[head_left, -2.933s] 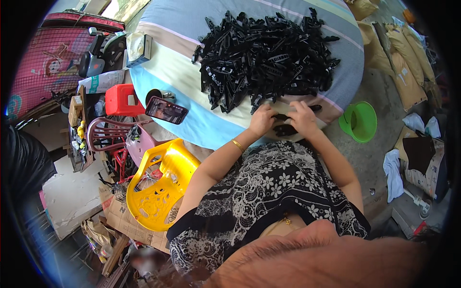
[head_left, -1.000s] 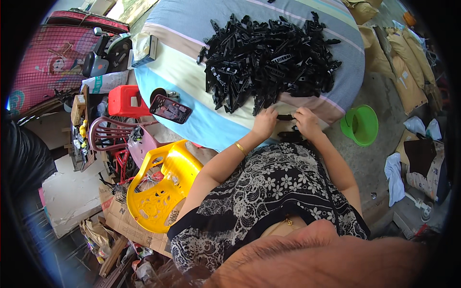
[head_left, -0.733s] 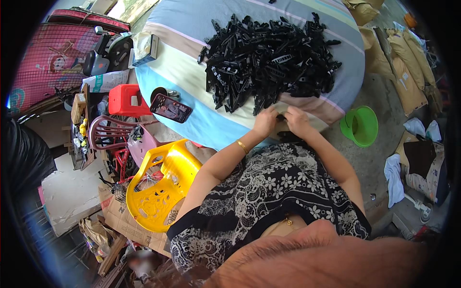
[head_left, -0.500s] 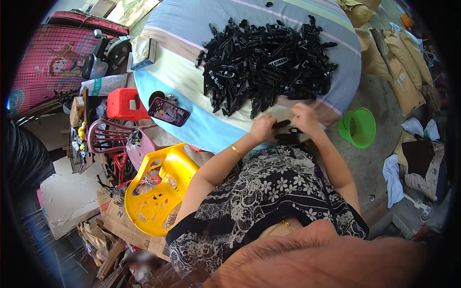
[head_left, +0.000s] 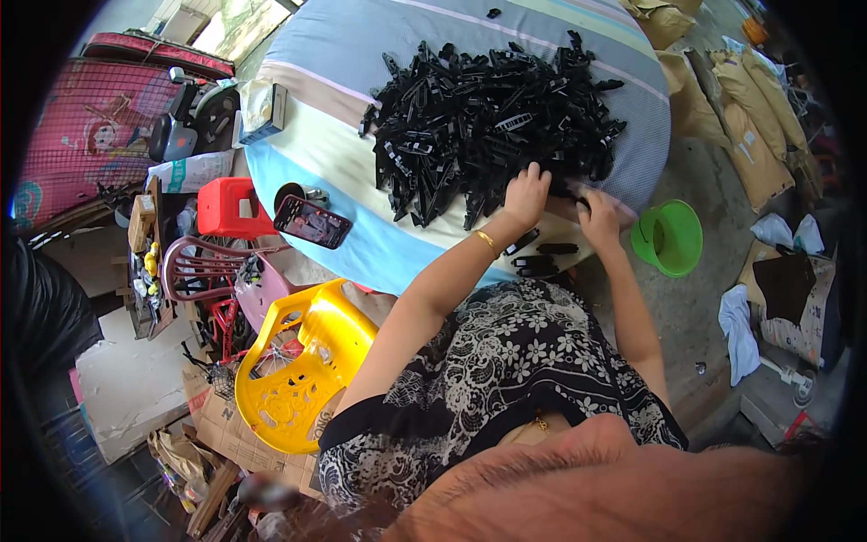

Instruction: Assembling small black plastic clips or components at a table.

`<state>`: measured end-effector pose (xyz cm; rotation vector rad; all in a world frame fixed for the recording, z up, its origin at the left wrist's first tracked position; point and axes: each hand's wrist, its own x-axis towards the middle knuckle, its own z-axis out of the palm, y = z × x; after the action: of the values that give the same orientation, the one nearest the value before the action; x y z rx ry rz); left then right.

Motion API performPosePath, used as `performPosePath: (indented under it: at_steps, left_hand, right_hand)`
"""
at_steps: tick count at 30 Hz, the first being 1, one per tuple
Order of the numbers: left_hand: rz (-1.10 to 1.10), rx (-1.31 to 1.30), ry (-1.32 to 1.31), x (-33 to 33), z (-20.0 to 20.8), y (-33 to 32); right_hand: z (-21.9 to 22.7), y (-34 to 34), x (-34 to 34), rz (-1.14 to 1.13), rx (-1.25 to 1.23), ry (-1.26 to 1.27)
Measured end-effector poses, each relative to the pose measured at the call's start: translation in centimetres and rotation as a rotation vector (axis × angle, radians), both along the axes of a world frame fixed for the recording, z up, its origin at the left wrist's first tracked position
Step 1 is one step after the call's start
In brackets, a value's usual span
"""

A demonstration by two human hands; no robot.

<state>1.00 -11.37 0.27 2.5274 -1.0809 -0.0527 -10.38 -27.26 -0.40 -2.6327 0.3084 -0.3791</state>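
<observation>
A large heap of slim black plastic parts (head_left: 452,135) covers the middle of the cloth-covered table (head_left: 352,45). My left hand (head_left: 526,197) reaches to the heap's near edge, fingers stretched over the parts there. I see nothing plainly gripped in it. To its right, my right hand (head_left: 598,221) is closed with a dark slim part (head_left: 582,204) at its fingertips, partly hidden by the fingers. Several more black parts (head_left: 536,264) lie at the near table edge, below and between my hands.
A phone (head_left: 312,222) leans against a metal cup (head_left: 312,192) on the left. A tissue box (head_left: 263,116) sits behind it. The green bucket (head_left: 691,237) stands on the floor at right. A yellow chair (head_left: 339,321) and red stool (head_left: 212,206) stand left of the table.
Both hands have moved away from the near table edge, the left up to the heap and the right just beside it. The parts at the edge now show uncovered.
</observation>
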Motion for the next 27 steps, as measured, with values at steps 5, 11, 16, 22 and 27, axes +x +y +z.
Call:
performPosePath:
  at_steps: [5,11,16,22,27]
  left_hand:
    - [-0.012,-0.155,-0.05,-0.1,-0.8,2.3]
    - [-0.144,-0.175,-0.032,-2.3,0.6,6.5]
    - [-0.172,-0.273,0.133,-3.2,-0.6,8.8]
    - [0.037,-0.4,0.241,-4.0,0.1,9.3]
    - [0.07,-0.356,0.241,-3.9,-0.8,9.4]
  right_hand:
    - [0.3,1.6,-2.4,-0.007,0.223,0.015]
    - [1.3,3.4,-1.4,-0.018,0.691,0.033]
    - [2.3,4.9,0.2,0.142,0.659,0.267]
    - [3.1,5.5,0.6,0.413,0.082,0.023]
    - [3.1,5.0,0.8,0.505,-0.101,0.049]
